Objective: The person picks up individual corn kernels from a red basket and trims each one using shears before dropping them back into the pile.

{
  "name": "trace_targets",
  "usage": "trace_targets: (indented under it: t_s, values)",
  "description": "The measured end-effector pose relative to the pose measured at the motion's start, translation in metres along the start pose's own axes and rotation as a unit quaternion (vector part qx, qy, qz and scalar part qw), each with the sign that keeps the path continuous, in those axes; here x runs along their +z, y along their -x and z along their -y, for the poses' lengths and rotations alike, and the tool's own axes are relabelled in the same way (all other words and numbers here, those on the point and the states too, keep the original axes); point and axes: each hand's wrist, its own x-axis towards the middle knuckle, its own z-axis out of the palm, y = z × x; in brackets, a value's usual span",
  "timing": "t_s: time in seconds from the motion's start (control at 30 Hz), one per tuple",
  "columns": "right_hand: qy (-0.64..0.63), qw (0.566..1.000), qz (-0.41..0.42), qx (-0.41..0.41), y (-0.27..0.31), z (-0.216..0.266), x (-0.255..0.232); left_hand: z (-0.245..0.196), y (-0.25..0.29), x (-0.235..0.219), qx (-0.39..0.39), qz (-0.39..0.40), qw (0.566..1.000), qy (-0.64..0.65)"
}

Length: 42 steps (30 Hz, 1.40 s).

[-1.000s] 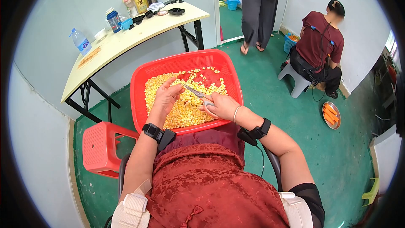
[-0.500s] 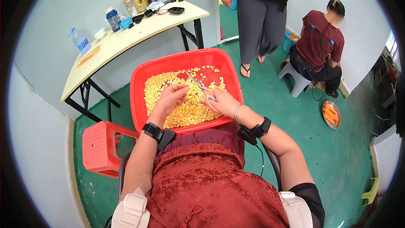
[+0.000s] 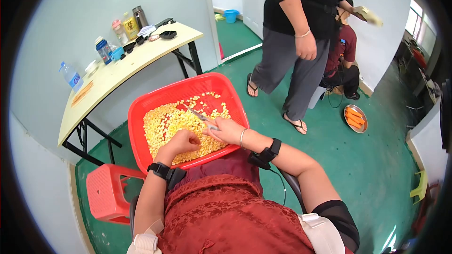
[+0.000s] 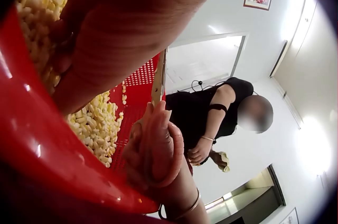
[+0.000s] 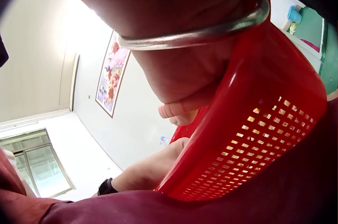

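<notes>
A red plastic basket with perforated walls rests on my lap, its bottom spread with yellow corn kernels. My right hand grips a pair of scissors by the handles, with the blades pointing forward and left over the kernels. In the left wrist view the scissors rise past the curled right fingers. My left hand bends down over the near part of the basket, fingers curled toward the kernels. Its fingertips are mostly hidden, and I cannot tell whether it holds a kernel.
A table with bottles and small black items stands ahead on the left. A red stool is at my left. Someone in black stands close ahead, partly hiding a seated person. A metal bowl of carrots sits on the floor.
My left hand has dropped from beside the scissors toward the kernels. My view has turned right. The person in black has come nearer and now overlaps the seated person.
</notes>
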Motion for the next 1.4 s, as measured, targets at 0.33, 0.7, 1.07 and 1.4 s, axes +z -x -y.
trace_targets:
  t_s: [0.33, 0.7, 1.07, 1.4]
  values:
    - [0.015, 1.000, -0.015, 0.024, -0.006, -0.014, 0.012, 0.012, -0.007, 0.011, -0.026, -0.128, 0.963, 0.234]
    - [0.050, 0.998, 0.013, 0.030, 0.002, 0.005, 0.006, 0.023, -0.008, -0.009, -0.026, -0.254, 0.751, 0.609]
    - [0.088, 0.995, 0.036, 0.007, 0.001, -0.006, 0.012, 0.017, -0.005, -0.010, 0.013, -0.247, 0.770, 0.589]
    - [0.087, 0.996, 0.026, 0.018, 0.000, -0.006, 0.014, 0.020, -0.005, -0.010, 0.018, -0.251, 0.786, 0.564]
